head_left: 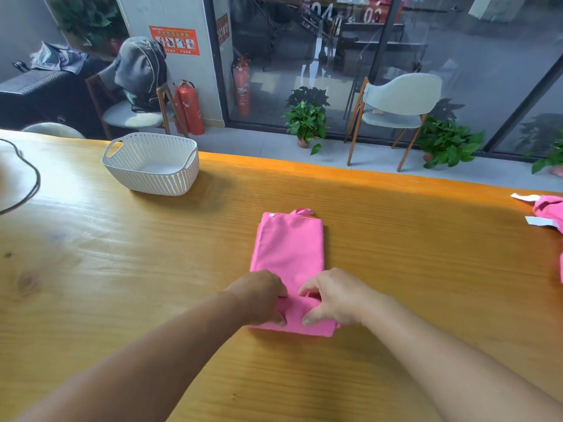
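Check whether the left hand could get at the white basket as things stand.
Probably yes, if it lets go first. The left hand pinches the near end of the cloth; nothing lies on the table between it and the basket, though the arm would need a full stretch.

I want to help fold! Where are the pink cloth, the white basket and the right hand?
pink cloth (289, 248): head view, flat middle of the folded part.
white basket (152, 181): head view, its front wall.
right hand (332, 295): head view, back of the hand.

The glass wall (457, 71) shows "04" and "AIR"; orange poster (174, 40) illegible.
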Action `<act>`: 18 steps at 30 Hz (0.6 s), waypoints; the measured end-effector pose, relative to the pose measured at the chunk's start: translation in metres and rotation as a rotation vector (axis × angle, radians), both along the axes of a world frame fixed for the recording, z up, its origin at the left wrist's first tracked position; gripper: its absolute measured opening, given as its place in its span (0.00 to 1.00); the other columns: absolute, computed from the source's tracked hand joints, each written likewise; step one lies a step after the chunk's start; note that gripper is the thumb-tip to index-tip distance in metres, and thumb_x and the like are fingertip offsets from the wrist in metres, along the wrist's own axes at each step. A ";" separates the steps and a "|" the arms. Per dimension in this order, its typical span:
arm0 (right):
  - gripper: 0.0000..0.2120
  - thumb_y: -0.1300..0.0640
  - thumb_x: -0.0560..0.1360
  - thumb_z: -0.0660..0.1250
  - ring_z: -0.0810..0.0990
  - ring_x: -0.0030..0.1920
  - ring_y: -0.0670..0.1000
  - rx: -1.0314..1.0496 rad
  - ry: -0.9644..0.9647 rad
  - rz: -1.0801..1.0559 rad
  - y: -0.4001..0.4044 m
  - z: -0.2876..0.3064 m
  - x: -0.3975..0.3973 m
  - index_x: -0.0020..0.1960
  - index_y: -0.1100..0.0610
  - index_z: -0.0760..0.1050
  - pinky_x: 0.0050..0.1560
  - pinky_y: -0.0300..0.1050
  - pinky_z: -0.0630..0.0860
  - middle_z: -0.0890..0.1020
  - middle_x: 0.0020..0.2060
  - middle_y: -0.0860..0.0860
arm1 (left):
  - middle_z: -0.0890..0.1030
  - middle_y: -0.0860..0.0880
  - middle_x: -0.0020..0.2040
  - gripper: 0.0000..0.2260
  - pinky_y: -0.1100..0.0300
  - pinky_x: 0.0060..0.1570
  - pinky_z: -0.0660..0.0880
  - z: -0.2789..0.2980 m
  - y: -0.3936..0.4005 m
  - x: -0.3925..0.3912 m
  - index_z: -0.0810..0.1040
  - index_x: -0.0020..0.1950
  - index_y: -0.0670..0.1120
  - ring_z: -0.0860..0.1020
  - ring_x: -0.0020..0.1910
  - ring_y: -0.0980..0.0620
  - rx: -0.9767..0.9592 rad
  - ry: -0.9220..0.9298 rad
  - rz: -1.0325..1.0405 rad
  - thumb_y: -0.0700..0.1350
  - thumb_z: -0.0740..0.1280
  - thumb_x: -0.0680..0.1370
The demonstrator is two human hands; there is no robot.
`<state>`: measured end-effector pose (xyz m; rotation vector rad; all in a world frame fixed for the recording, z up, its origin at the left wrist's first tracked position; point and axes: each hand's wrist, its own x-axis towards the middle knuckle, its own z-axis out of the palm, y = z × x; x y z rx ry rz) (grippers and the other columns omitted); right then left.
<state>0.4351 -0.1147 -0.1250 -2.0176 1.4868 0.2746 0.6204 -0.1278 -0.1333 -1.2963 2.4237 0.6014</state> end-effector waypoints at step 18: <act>0.24 0.45 0.66 0.79 0.79 0.53 0.50 0.013 -0.030 -0.078 -0.016 -0.006 -0.002 0.60 0.48 0.78 0.51 0.44 0.77 0.81 0.53 0.46 | 0.74 0.51 0.61 0.31 0.53 0.58 0.74 -0.009 -0.003 0.003 0.73 0.69 0.51 0.73 0.59 0.49 -0.002 0.105 0.070 0.57 0.75 0.67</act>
